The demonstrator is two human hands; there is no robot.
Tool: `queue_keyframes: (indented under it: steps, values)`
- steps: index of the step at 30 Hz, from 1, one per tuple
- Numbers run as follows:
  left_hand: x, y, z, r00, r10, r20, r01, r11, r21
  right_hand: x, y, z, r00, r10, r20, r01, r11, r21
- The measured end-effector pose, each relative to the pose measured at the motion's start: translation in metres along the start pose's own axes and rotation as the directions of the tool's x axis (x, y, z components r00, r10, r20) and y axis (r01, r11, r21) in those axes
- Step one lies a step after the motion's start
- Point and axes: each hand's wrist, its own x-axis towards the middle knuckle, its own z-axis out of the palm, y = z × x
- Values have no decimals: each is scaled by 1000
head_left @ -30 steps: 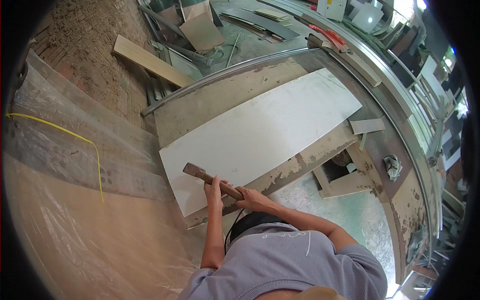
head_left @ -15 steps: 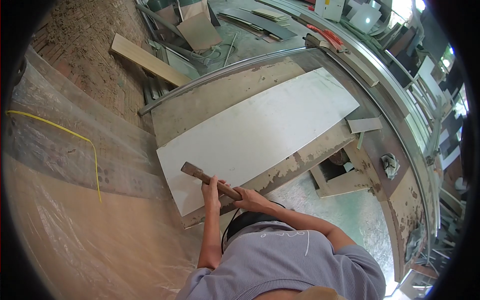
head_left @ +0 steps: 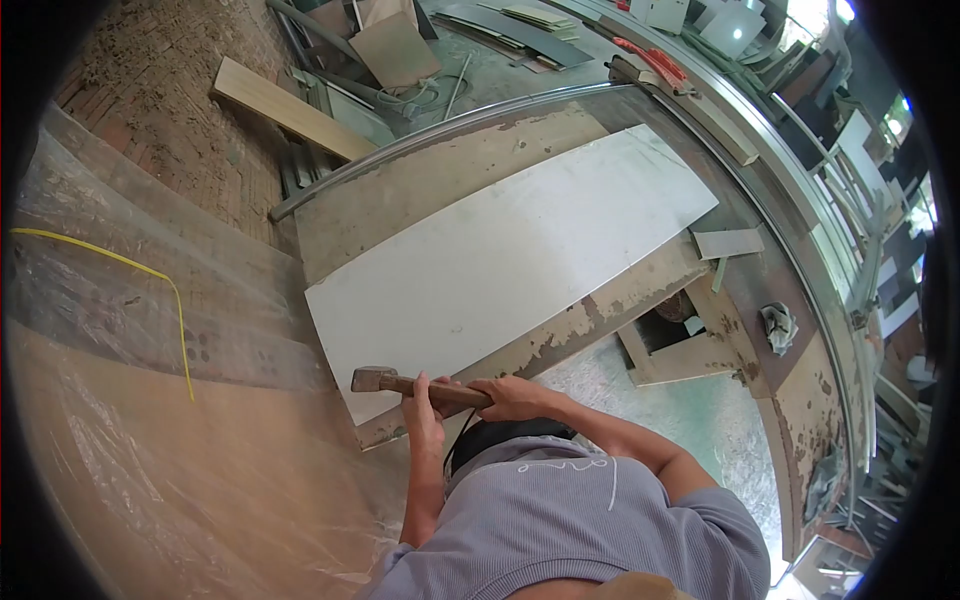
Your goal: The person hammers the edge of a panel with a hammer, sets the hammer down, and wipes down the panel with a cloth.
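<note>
A brown, worn hammer (head_left: 440,391) is held over the near left end of a long white panel (head_left: 500,260), its blocky head pointing left. My left hand (head_left: 424,412) is closed around the handle close to the head. Farther right, my right hand (head_left: 515,398) grips the rear end of the same handle. Below the hammer, the panel lies flat across a worn workbench (head_left: 430,215) with peeling patches. Part of the left fingers is hidden behind the handle.
Clear plastic sheeting (head_left: 200,450) with a yellow strap (head_left: 180,310) covers the left side. A metal tube (head_left: 400,150) edges the bench's far side. On the right lie a crumpled cloth (head_left: 778,328) and a small offcut (head_left: 728,243). A wooden plank (head_left: 290,108) leans behind.
The hammer has turned so that its handle lies closer to level and its head sits lower and slightly left. Both hands have kept hold of it.
</note>
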Motion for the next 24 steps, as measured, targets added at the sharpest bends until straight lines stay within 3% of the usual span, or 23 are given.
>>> queue_keyframes:
  steps: [15, 21, 23, 24]
  values:
    - [1, -6, 0, 1000, -23, 4, 22, 998, 56, 0, 21, 14, 1000, 1, -14, -1, 1000, 26]
    - [-5, 2, 27, 999, -19, 36, 16, 997, 74, -20, 12, 7, 992, 11, -125, -3, 998, 61]
    - [-2, 0, 44, 997, 7, 72, -12, 997, 72, -28, 19, 3, 957, 25, -290, -6, 998, 67]
    - [2, 1, 58, 992, -17, 128, 2, 993, 120, -33, 18, -1, 952, 79, -295, -49, 993, 106]
